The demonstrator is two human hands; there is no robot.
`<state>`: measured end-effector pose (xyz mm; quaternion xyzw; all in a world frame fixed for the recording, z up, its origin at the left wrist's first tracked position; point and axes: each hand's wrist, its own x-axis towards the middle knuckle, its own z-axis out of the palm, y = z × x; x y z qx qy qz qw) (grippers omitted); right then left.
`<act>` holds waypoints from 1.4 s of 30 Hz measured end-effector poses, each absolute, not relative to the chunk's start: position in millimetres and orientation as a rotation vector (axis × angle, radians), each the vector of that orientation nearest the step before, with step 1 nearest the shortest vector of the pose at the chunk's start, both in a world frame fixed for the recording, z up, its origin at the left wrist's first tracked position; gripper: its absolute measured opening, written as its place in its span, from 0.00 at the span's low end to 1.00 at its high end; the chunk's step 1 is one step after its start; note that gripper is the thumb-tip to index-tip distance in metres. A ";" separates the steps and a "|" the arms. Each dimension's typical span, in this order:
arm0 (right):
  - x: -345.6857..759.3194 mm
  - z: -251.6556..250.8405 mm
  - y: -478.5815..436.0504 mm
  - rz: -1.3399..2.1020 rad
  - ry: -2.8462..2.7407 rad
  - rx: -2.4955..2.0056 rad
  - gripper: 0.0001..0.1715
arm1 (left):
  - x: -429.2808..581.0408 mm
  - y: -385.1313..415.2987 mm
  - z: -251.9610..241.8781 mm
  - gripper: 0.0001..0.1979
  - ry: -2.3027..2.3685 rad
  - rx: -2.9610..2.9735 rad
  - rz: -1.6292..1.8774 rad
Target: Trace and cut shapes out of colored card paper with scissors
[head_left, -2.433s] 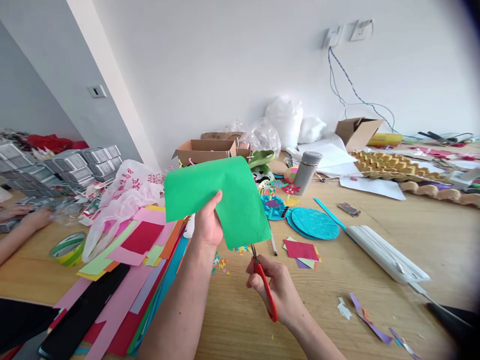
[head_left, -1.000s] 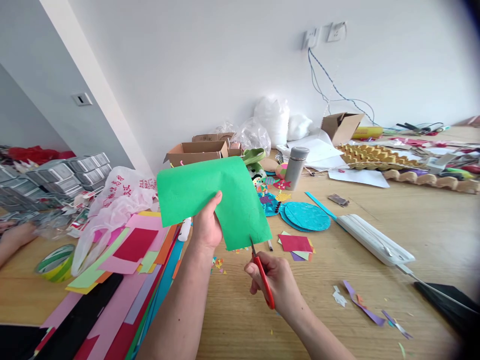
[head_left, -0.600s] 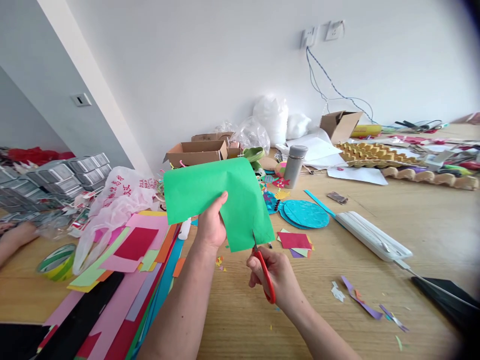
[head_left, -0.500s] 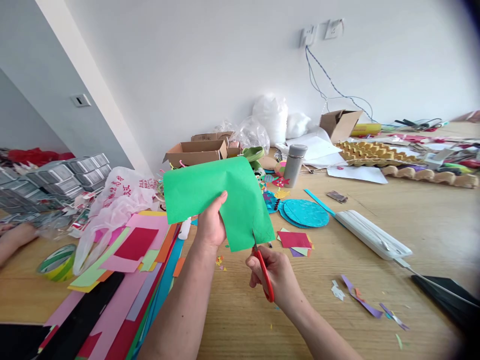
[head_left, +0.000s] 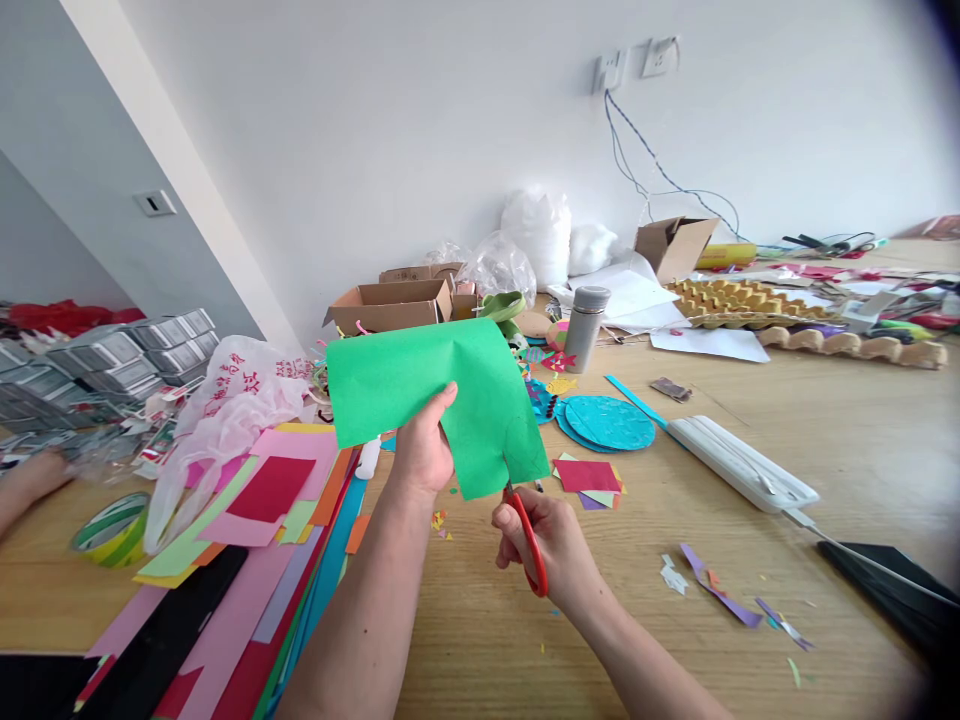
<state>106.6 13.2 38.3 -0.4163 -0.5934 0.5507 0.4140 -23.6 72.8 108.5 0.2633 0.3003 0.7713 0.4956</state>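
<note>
My left hand [head_left: 425,440] grips a green sheet of paper [head_left: 405,375] at its lower edge, thumb on the near face. The sheet bends over at its right side and hangs down there. In my right hand [head_left: 547,535] is a pair of scissors with red handles [head_left: 534,555]. Their blades sit at the bottom edge of the sheet's hanging part, mostly hidden by the paper. A short slit runs up from that edge. Behind the paper, blue paper ovals [head_left: 609,422] and a small stack of coloured paper pieces [head_left: 589,477] lie on the table.
Coloured paper sheets [head_left: 271,488], green-yellow tape [head_left: 112,530] and a plastic bag [head_left: 225,420] lie left. A grey bottle [head_left: 585,330] stands behind the ovals. To the right are a power strip [head_left: 742,465] and purple scraps [head_left: 720,590]. Another person's hand [head_left: 37,475] shows far left.
The scissor blades, visible over the green paper before, are now mostly out of sight at its edge. Both hands stay nearly in place; the view shifts slightly.
</note>
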 end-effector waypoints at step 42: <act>111.0 40.3 17.5 1.454 -1.322 -1.062 0.26 | -10.9 67.5 109.7 0.20 0.790 0.590 1.787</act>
